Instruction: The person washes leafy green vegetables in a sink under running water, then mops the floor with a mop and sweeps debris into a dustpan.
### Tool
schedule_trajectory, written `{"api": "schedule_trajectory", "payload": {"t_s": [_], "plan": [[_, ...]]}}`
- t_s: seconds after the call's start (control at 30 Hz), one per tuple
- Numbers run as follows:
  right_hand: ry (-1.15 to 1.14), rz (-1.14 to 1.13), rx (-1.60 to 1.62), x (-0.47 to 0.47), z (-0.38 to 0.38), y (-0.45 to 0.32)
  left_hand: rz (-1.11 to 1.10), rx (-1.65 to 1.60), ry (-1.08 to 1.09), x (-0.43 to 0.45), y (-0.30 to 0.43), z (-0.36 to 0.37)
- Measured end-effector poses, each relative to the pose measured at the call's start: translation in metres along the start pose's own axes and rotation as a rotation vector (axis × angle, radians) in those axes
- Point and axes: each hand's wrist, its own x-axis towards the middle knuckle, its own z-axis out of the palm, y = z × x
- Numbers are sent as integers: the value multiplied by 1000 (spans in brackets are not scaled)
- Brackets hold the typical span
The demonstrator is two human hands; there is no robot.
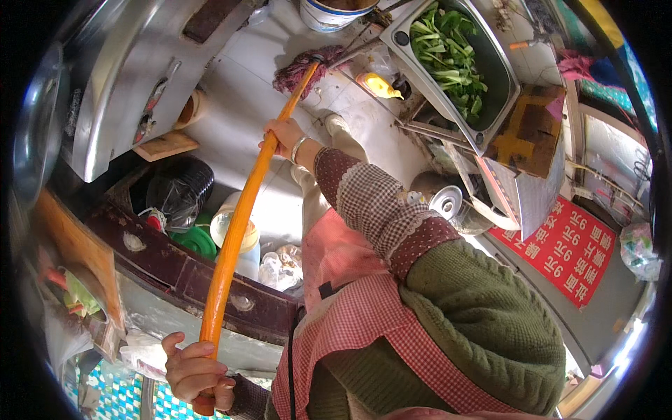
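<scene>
A mop with an orange wooden handle (244, 218) slants across the view, from the lower left up to the floor ahead. Around the lower end of the handle my left hand (197, 370) is curled near the tip. Higher up the shaft, my right hand (283, 137) grips it, a bracelet at the wrist. The mop's dark reddish strand head (294, 76) rests on the white tiled floor (239, 73), beyond my feet. Part of the strands lies close to the legs of the sink stand.
At upper right a metal sink (504, 68) holds leafy greens (446, 52). A yellow squeeze bottle (380, 85) lies below it. A white bucket (336, 16) stands ahead. On the left are a steel cabinet (126, 68), a wooden board (167, 145) and a dark drawer-fronted table (210, 283).
</scene>
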Motion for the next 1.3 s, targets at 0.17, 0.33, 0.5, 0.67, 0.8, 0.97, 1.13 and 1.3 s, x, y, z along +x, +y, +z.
{"api": "schedule_trajectory", "payload": {"t_s": [0.17, 0.33, 0.5, 0.67, 0.8, 0.97, 1.13, 1.3], "plan": [[-7, -11, 49, -26, 0, 3, 184, -155, -62, 12, 9, -4], [99, -19, -1, -34, 23, 22, 247, -81, 394, -1, 18, 4], [-56, 86, 60, -36, 17, 41, 209, -192, 375, 9, 28, -3], [90, 21, 44, -68, -7, 37, 210, -204, 352, 19, 36, 5], [101, 16, 127, -65, -53, 37, 168, -267, 251, 30, 39, 22], [202, 61, 152, -81, -127, 32, -100, -132, 66, 45, 42, 46], [322, 56, 198, -110, -213, 46, -116, -213, -17, 65, 25, 102], [282, 19, 232, -144, -212, 60, -73, -387, 89, 40, 5, 48]]}}
